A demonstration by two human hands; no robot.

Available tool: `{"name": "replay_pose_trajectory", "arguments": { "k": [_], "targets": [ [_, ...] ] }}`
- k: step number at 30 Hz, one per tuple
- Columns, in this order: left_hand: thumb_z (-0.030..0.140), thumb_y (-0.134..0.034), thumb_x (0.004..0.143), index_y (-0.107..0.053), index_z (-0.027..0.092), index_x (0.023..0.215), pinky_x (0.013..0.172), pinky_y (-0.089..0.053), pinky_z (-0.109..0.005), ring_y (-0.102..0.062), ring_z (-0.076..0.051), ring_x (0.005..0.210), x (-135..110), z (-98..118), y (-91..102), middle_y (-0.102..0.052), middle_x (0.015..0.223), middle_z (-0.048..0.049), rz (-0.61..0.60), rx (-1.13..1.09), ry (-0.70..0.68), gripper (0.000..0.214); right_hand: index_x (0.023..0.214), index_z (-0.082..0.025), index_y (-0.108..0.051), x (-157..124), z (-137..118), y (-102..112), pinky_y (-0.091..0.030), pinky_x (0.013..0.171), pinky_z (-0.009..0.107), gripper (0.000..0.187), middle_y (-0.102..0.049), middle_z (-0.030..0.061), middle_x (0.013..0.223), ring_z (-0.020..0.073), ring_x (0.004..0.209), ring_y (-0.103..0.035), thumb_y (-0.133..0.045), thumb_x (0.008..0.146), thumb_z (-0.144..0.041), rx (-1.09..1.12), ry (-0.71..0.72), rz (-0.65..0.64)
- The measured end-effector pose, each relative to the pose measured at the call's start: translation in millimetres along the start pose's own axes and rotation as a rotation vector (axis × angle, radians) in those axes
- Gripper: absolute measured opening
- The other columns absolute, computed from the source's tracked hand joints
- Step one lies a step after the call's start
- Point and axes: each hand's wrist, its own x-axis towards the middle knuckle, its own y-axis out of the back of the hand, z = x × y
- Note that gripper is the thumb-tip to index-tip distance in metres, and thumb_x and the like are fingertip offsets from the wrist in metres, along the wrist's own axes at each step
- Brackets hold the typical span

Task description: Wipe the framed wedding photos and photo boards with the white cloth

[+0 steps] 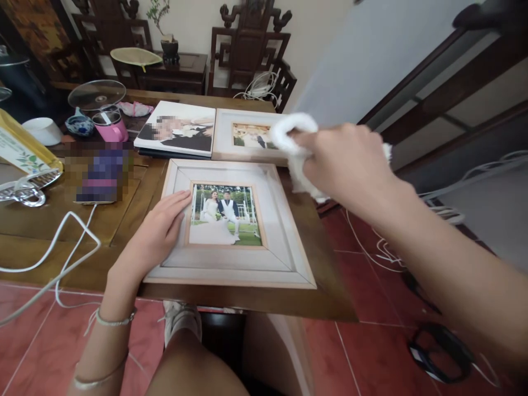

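Observation:
A pale wooden picture frame (284,242) with a wedding photo lies flat at the near edge of the wooden table (132,231). My left hand (159,234) rests flat on the frame's left border, fingers stretched out. My right hand (346,162) hovers above the frame's far right corner, closed around a bunched white cloth (291,135). A second, similar frame (225,140) lies behind it, and a photo book (177,129) lies to that frame's left.
A pink mug (110,126), a phone (101,176) on a white cable (61,242), scissors (25,192), a white bowl (42,131) and a tray (25,151) crowd the table's left. Carved dark chairs (247,49) stand behind. Loose cables (391,253) lie on the red tile floor at right.

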Motion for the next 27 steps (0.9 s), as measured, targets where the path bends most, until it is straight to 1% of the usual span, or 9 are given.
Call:
{"name": "replay_pose_trajectory", "arguments": {
  "k": [2, 4, 8, 11, 15, 18, 22, 24, 27],
  "targets": [
    [0.023, -0.036, 0.1, -0.055, 0.011, 0.137, 0.117, -0.037, -0.051, -0.047, -0.025, 0.138, 0, 0, -0.2, -0.054, 0.146, -0.0149, 0.002, 0.003, -0.002, 0.043, 0.126, -0.011, -0.066, -1, 4, -1, -0.049, 0.082, 0.045, 0.049, -0.062, 0.0223, 0.133, 0.0395, 0.127, -0.054, -0.038, 0.088, -0.002, 0.023, 0.087, 0.13],
    [0.022, -0.035, 0.1, -0.056, 0.013, 0.137, 0.117, -0.037, -0.052, -0.048, -0.025, 0.138, 0, 0, -0.2, -0.055, 0.145, -0.0141, 0.005, 0.002, -0.009, 0.043, 0.127, -0.012, -0.066, -1, 2, -11, -0.05, 0.088, 0.046, 0.055, -0.048, 0.0185, 0.15, 0.0402, 0.139, -0.041, -0.038, 0.082, 0.004, 0.038, 0.263, 0.128],
    [0.014, -0.034, 0.096, -0.057, 0.011, 0.136, 0.118, -0.036, -0.051, -0.047, -0.025, 0.139, 0, 1, 1.1, -0.054, 0.146, -0.0149, 0.0, -0.003, 0.0, 0.046, 0.126, -0.012, -0.067, -6, -14, -42, -0.054, 0.09, 0.047, 0.062, -0.046, 0.018, 0.151, 0.0389, 0.132, -0.051, -0.045, 0.073, 0.009, 0.085, 0.47, -0.078],
    [0.007, -0.033, 0.089, -0.058, 0.01, 0.135, 0.12, -0.034, -0.05, -0.047, -0.024, 0.139, 1, 1, 2.0, -0.054, 0.145, -0.0144, -0.006, 0.008, 0.015, 0.052, 0.124, -0.01, -0.067, -15, -25, -52, -0.048, 0.101, 0.051, 0.057, -0.052, 0.0201, 0.146, 0.0379, 0.13, -0.052, -0.046, 0.074, 0.008, 0.04, 0.515, -0.047],
    [0.005, -0.033, 0.085, -0.059, 0.008, 0.133, 0.119, -0.036, -0.048, -0.05, -0.024, 0.137, 2, 0, 0.7, -0.057, 0.142, -0.0149, 0.018, 0.008, 0.009, 0.055, 0.116, -0.009, -0.071, -44, -29, -33, -0.044, 0.104, 0.051, 0.05, -0.059, 0.0218, 0.137, 0.037, 0.123, -0.057, -0.047, 0.075, 0.005, 0.0, 0.584, -0.092],
    [0.005, -0.033, 0.085, -0.061, 0.007, 0.132, 0.118, -0.038, -0.048, -0.051, -0.025, 0.135, 2, -1, -1.1, -0.059, 0.141, -0.0153, 0.043, 0.003, 0.002, 0.054, 0.103, -0.016, -0.076, -78, -28, -9, -0.051, 0.095, 0.047, 0.046, -0.07, 0.0168, 0.119, 0.0336, 0.108, -0.066, -0.051, 0.07, 0.002, 0.061, 0.666, -0.154],
    [0.006, -0.035, 0.085, -0.061, 0.012, 0.132, 0.117, -0.039, -0.049, -0.052, -0.024, 0.135, 2, -2, -1.6, -0.059, 0.141, -0.0125, 0.043, 0.004, 0.005, 0.054, 0.092, -0.023, -0.077, -119, -28, 10, -0.057, 0.084, 0.043, 0.04, -0.075, 0.0116, 0.105, 0.0304, 0.093, -0.07, -0.053, 0.066, -0.004, 0.172, 0.772, -0.1],
    [0.006, -0.035, 0.085, -0.061, 0.01, 0.132, 0.117, -0.039, -0.049, -0.052, -0.025, 0.135, 2, -2, -1.2, -0.059, 0.141, -0.014, 0.037, 0.012, -0.002, 0.054, 0.096, -0.024, -0.076, -127, -28, 11, -0.057, 0.088, 0.042, 0.043, -0.075, 0.01, 0.108, 0.0291, 0.097, -0.07, -0.052, 0.066, -0.004, 0.223, 0.75, -0.082],
    [0.005, -0.035, 0.085, -0.06, 0.011, 0.133, 0.118, -0.038, -0.049, -0.051, -0.024, 0.136, 1, -2, -0.2, -0.058, 0.142, -0.0132, 0.031, 0.011, -0.01, 0.054, 0.113, -0.022, -0.072, -114, -26, 1, -0.055, 0.097, 0.045, 0.055, -0.064, 0.011, 0.135, 0.0314, 0.118, -0.063, -0.05, 0.067, -0.001, 0.289, 0.697, -0.146]
  ]
}}
